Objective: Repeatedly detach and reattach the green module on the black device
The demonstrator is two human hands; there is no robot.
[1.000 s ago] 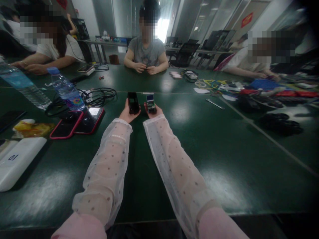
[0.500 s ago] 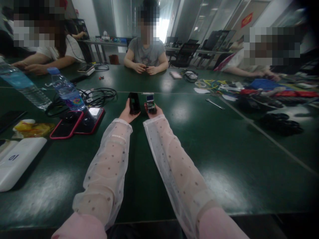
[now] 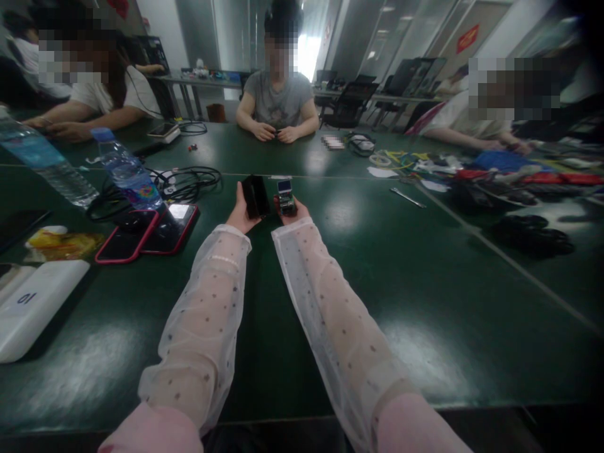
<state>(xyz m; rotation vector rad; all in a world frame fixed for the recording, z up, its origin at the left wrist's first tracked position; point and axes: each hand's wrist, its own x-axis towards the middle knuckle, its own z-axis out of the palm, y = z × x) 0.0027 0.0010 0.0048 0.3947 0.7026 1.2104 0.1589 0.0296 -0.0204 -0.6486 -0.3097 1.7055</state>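
My left hand (image 3: 241,211) is closed around a black box-like case (image 3: 256,197), tilted so that its dark hollow side shows. In my right hand (image 3: 294,212) sits a small electronic device (image 3: 285,195) with a little screen at its top and exposed parts below. The two things are held side by side with a narrow gap between them, over the green table (image 3: 358,277). Some of the fingers are hidden behind what they hold.
To my left lie two phones with red edges (image 3: 126,238), a white power bank (image 3: 42,302) and water bottles (image 3: 127,170). Black cables (image 3: 193,179) coil behind them. A wrench (image 3: 408,197) and cluttered cables (image 3: 401,162) lie right. Several people sit around the table.
My left hand has turned the black case, so its hollow side shows instead of a flat glossy face. My right hand and the device have barely moved.
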